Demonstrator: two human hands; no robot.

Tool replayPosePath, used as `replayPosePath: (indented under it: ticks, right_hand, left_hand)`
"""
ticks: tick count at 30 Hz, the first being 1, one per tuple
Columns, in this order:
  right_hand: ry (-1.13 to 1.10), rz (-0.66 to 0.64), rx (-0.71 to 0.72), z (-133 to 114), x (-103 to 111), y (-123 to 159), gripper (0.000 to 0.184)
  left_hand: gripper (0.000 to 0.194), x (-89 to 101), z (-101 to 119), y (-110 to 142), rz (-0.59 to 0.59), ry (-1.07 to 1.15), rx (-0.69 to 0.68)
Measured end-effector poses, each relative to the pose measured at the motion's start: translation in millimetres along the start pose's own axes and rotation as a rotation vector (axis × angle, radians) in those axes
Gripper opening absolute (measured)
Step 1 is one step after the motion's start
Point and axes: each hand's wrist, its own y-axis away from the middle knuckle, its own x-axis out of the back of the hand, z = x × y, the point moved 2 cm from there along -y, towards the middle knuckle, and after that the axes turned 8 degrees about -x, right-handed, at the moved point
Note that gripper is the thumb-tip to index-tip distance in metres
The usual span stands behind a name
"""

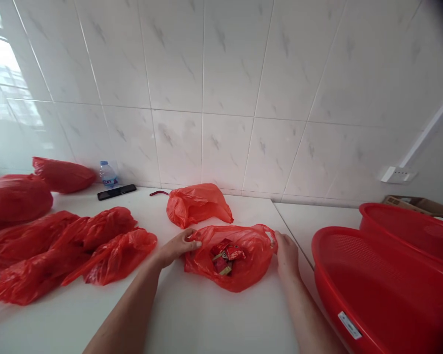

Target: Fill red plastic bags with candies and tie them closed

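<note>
A thin red plastic bag [239,280] lies spread with its mouth up on the white table. Several small wrapped packets [229,254], mostly red with some yellowish-green ones, rest inside it. My left hand [179,247] grips the bag's left edge, thumb over the plastic. At the right side my right hand [287,250] holds the bag by its handle; its fingertips are partly hidden. Just behind stands another red plastic bag [201,202], crumpled, its opening toward me.
Several knotted red bags [107,255] lie at the left, with fuller ones [64,176] behind. A water bottle [108,174], a phone [117,191] and a dark red strip [158,192] are near the wall. Red plastic baskets [328,275] and a cardboard box [421,204] stand right.
</note>
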Motion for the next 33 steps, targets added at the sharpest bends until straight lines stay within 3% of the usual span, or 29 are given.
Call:
replayPosePath:
  ticks: [3, 9, 14, 19, 23, 26, 29, 33]
  right_hand:
    - [-0.105, -0.075, -0.018, -8.3, -2.8, 1.9, 0.031]
    - [-0.461, -0.413, -0.160, -27.2, -4.5, 5.3, 0.031]
    - [-0.771, -0.471, -0.267, -31.4, 0.5, 7.4, 0.022]
    - [-0.821, -0.608, -0.351, -39.1, -5.9, 22.0, 0.024]
    - [-0.743, -0.688, -0.341, -46.3, -15.1, 37.5, 0.022]
    - [-0.676, -0.743, -0.334, -50.5, -19.5, 46.3, 0.024]
    - [-0.635, -0.685, -0.293, -52.6, -19.1, 46.1, 0.012]
    - [-0.561, -0.510, -0.221, -52.4, -13.3, 35.7, 0.027]
  left_hand:
    - [0.048, -0.6, 1.4, 2.4, -0.147, 0.363, 0.014]
    - [0.051, 5.6, 6.0, -3.5, 0.104, 0.741, -0.252]
    - [0.048, 12.4, 17.2, -3.0, 0.183, 0.836, -0.344]
    - [0.049, -0.5, 26.0, -2.8, 0.081, 0.702, -0.281]
    - [0.033, -18.7, 22.4, -7.4, 0.138, 0.431, -0.247]
    - [0.016, -26.1, 17.1, -12.7, 0.358, 0.148, -0.253]
    - [0.013, -24.1, 14.7, -14.5, 0.623, -0.024, -0.302]
    - [0.014, -16.8, 16.6, -11.2, 0.749, -0.018, -0.366]
